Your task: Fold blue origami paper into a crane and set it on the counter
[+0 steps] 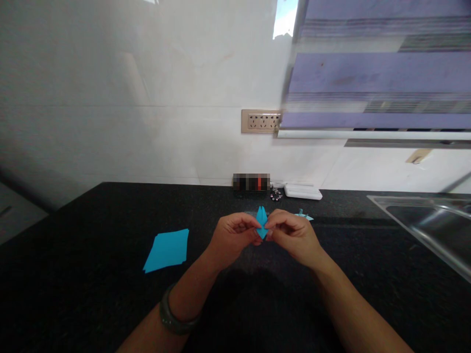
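Note:
A small piece of folded blue paper [262, 220], narrow and diamond-shaped with a split upper point, is held upright above the dark counter. My left hand [235, 238] pinches its left edge between thumb and fingers. From the other side, my right hand [294, 235] pinches the right edge in the same way. A stack of flat blue paper sheets [168, 250] lies on the counter to the left of my left hand. Just behind my right hand rests a light-blue folded paper figure [303, 215], partly hidden by that hand.
Against the wall stand a blurred-out dark box [251, 182], a beaded bracelet [275, 194] and a white flat case [303, 191]. A metal sink [434, 230] is set into the black counter [110, 211] at right. A wall socket [261, 121] and a purple blind [368, 73] are above.

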Action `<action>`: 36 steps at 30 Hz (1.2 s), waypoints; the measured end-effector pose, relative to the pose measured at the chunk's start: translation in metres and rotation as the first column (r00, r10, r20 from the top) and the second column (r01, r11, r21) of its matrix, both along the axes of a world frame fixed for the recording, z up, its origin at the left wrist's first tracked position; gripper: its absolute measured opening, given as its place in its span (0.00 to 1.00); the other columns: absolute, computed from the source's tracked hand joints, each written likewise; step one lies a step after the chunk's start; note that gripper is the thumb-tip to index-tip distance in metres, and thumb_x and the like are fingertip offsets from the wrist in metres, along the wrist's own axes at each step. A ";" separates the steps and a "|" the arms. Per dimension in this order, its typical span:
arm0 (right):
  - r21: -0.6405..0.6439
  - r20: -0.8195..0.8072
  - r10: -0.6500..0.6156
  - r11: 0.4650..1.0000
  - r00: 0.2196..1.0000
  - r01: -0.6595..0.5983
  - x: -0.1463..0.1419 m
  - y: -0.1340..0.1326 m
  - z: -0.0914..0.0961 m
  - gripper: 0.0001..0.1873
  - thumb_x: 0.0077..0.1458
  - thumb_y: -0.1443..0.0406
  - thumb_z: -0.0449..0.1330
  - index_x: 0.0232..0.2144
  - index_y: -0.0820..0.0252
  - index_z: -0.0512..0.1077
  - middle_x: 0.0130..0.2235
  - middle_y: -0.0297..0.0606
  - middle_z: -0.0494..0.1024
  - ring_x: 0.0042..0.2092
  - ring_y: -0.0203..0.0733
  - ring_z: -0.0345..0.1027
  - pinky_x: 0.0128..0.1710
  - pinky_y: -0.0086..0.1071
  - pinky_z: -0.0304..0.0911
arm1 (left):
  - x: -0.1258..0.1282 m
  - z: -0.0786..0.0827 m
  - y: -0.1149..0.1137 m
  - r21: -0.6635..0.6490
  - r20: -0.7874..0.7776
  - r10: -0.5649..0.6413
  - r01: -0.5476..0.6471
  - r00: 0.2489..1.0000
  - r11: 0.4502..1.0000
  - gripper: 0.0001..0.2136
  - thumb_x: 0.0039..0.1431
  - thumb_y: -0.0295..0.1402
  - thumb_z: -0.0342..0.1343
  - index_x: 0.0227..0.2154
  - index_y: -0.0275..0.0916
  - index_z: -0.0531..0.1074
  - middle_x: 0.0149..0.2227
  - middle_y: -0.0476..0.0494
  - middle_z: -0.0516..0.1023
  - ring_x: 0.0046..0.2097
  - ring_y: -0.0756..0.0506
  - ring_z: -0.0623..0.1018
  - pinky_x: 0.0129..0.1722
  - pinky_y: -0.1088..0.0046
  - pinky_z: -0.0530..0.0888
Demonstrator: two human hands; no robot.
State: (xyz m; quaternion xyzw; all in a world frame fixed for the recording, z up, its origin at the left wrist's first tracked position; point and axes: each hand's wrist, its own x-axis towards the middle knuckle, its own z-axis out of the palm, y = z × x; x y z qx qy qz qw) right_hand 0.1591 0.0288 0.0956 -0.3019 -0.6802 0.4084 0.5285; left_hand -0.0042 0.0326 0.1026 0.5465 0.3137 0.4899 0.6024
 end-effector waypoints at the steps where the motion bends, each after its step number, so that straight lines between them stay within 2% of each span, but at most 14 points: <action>1: -0.004 0.002 0.005 1.000 1.000 -0.005 0.000 0.000 0.000 0.03 0.46 0.68 0.60 0.28 0.58 0.71 0.27 0.33 0.68 0.27 0.33 0.62 0.26 0.29 0.58 | 0.000 0.000 0.000 -0.015 0.003 -0.002 0.002 1.000 1.000 0.08 0.41 0.31 0.62 0.24 0.33 0.71 0.20 0.48 0.74 0.23 0.52 0.73 0.24 0.76 0.71; 6: 0.013 0.036 -0.008 1.000 0.999 0.007 0.001 -0.002 0.003 0.02 0.47 0.67 0.58 0.28 0.58 0.71 0.27 0.34 0.69 0.28 0.35 0.63 0.27 0.30 0.59 | -0.002 -0.001 0.001 -0.109 0.038 -0.066 0.070 0.997 0.992 0.07 0.46 0.33 0.58 0.27 0.34 0.71 0.22 0.47 0.75 0.23 0.51 0.74 0.26 0.74 0.73; 10: 0.028 0.095 -0.017 0.999 0.995 0.014 0.001 -0.002 0.005 0.03 0.48 0.68 0.57 0.27 0.59 0.71 0.26 0.34 0.68 0.29 0.35 0.63 0.28 0.30 0.59 | -0.001 0.003 0.000 -0.068 -0.050 -0.037 0.034 0.998 0.997 0.08 0.45 0.34 0.59 0.24 0.33 0.70 0.19 0.49 0.72 0.22 0.53 0.72 0.24 0.76 0.70; 13: -0.094 0.040 0.005 0.996 0.999 -0.001 0.001 -0.001 0.004 0.05 0.50 0.65 0.55 0.29 0.60 0.70 0.26 0.33 0.68 0.28 0.34 0.64 0.28 0.30 0.60 | 0.001 0.006 -0.001 -0.022 -0.078 -0.022 0.021 0.997 1.000 0.08 0.43 0.32 0.61 0.24 0.33 0.69 0.19 0.51 0.72 0.22 0.53 0.71 0.24 0.78 0.69; 16: -0.248 -0.068 -0.015 0.969 0.998 -0.003 -0.001 0.001 0.002 0.08 0.52 0.61 0.55 0.31 0.60 0.67 0.25 0.31 0.69 0.26 0.33 0.65 0.27 0.30 0.62 | 0.001 0.006 -0.001 0.005 -0.054 -0.003 0.004 0.999 1.000 0.09 0.43 0.30 0.60 0.26 0.34 0.67 0.21 0.51 0.72 0.24 0.53 0.72 0.26 0.78 0.69; 19: -0.320 -0.017 -0.005 0.947 1.000 -0.001 -0.004 0.002 0.003 0.11 0.49 0.58 0.57 0.30 0.61 0.67 0.25 0.31 0.69 0.25 0.32 0.64 0.25 0.28 0.62 | 0.001 0.004 0.000 0.041 -0.076 0.017 -0.014 0.997 0.999 0.08 0.45 0.29 0.59 0.27 0.35 0.65 0.22 0.51 0.72 0.25 0.53 0.72 0.26 0.79 0.68; 23: -0.312 0.054 0.026 0.950 0.998 -0.008 -0.005 0.002 0.003 0.11 0.49 0.59 0.58 0.27 0.62 0.67 0.25 0.32 0.68 0.25 0.31 0.63 0.25 0.27 0.61 | 0.001 0.001 0.000 0.075 -0.103 0.031 -0.023 0.994 0.997 0.10 0.46 0.30 0.58 0.31 0.36 0.64 0.23 0.51 0.72 0.26 0.52 0.73 0.28 0.77 0.67; 27: -0.292 0.048 -0.002 0.956 0.999 0.016 -0.005 0.001 0.003 0.10 0.48 0.60 0.59 0.26 0.62 0.67 0.24 0.31 0.68 0.25 0.31 0.62 0.24 0.26 0.61 | 0.003 -0.001 0.001 0.023 -0.105 0.073 -0.071 0.992 0.997 0.14 0.46 0.32 0.59 0.35 0.35 0.65 0.24 0.50 0.73 0.26 0.51 0.73 0.28 0.75 0.68; 31: -0.281 0.047 -0.015 0.959 0.999 0.028 -0.006 0.001 0.004 0.10 0.48 0.59 0.59 0.27 0.61 0.68 0.25 0.32 0.69 0.25 0.31 0.63 0.25 0.27 0.62 | 0.004 0.001 0.000 0.020 -0.194 0.095 -0.093 0.976 0.995 0.08 0.46 0.34 0.58 0.28 0.33 0.71 0.23 0.47 0.75 0.26 0.51 0.73 0.27 0.76 0.68; 36: -0.286 0.036 0.007 0.958 0.999 0.003 -0.006 0.001 0.004 0.10 0.48 0.60 0.58 0.26 0.62 0.68 0.24 0.32 0.69 0.25 0.31 0.62 0.25 0.27 0.62 | 0.003 0.003 -0.001 0.082 -0.256 0.089 -0.070 0.963 0.994 0.07 0.47 0.34 0.57 0.25 0.34 0.73 0.23 0.48 0.74 0.26 0.51 0.72 0.27 0.77 0.67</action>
